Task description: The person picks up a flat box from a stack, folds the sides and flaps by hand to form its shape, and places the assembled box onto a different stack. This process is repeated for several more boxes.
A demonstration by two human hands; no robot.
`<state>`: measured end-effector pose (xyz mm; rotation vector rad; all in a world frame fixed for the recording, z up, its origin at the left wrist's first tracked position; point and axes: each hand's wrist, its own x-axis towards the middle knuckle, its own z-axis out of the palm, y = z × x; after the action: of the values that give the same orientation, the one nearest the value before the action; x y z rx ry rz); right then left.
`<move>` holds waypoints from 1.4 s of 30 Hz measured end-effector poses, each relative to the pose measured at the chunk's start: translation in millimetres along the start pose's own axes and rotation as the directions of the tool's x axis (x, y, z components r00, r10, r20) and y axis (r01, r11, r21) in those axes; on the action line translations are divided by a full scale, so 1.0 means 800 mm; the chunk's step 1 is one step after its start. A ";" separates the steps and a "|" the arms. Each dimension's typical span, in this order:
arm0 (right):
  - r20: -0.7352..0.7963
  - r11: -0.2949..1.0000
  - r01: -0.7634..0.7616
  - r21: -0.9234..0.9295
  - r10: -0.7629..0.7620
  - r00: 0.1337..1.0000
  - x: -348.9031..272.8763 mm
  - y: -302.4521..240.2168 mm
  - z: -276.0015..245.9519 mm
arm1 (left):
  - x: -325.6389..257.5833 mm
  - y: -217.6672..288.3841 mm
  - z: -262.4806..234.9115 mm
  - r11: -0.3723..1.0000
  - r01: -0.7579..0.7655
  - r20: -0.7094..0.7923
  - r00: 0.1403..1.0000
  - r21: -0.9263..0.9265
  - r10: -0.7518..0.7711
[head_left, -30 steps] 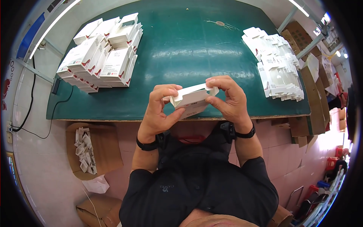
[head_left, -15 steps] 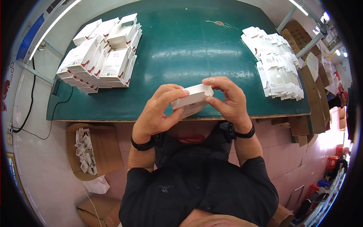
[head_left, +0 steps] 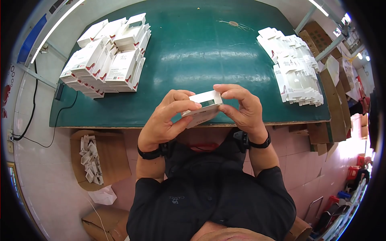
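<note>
Over the near edge of the green table I hold a small white carton point(head_left: 204, 116) between both hands. Its upper end shows a dark gap beside a white flap. My left hand point(head_left: 169, 114) is closed round the carton's left side, thumb on the near face and fingers along the top. At the right end, my right hand point(head_left: 242, 105) pinches the carton's corner, with the thumb below and the index finger above. The carton is tilted, and its underside is hidden.
Folded white cartons point(head_left: 102, 58) are stacked at the table's point(head_left: 193, 72) far left. Flat white cartons point(head_left: 297, 72) overlap at the right. An open brown box point(head_left: 114, 160) with white cartons stands below left. A tangle of rubber bands point(head_left: 234, 24) lies at the back.
The carton has tilted slightly and shifted a little left. A dark gap now shows at its upper end, and my right fingers have moved on its corner.
</note>
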<state>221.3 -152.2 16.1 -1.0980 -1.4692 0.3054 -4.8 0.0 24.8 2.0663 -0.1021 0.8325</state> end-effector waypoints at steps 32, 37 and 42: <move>0.085 0.954 0.188 -0.235 -0.172 0.981 0.003 -0.015 0.005 | -0.002 0.002 0.011 0.995 0.092 0.030 0.995 0.041 -0.093; -0.005 0.978 0.133 -0.160 -0.135 0.991 -0.006 -0.011 0.011 | -0.003 0.001 0.015 0.989 0.127 0.023 0.991 0.076 -0.129; 0.091 0.910 0.255 -0.328 -0.239 0.967 -0.002 -0.010 0.011 | -0.002 0.000 0.019 0.984 0.144 -0.015 0.990 0.101 -0.143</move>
<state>209.3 -154.2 18.8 -1.1618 -1.7268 -0.1057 1.8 -11.8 18.4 2.1378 0.0949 0.7701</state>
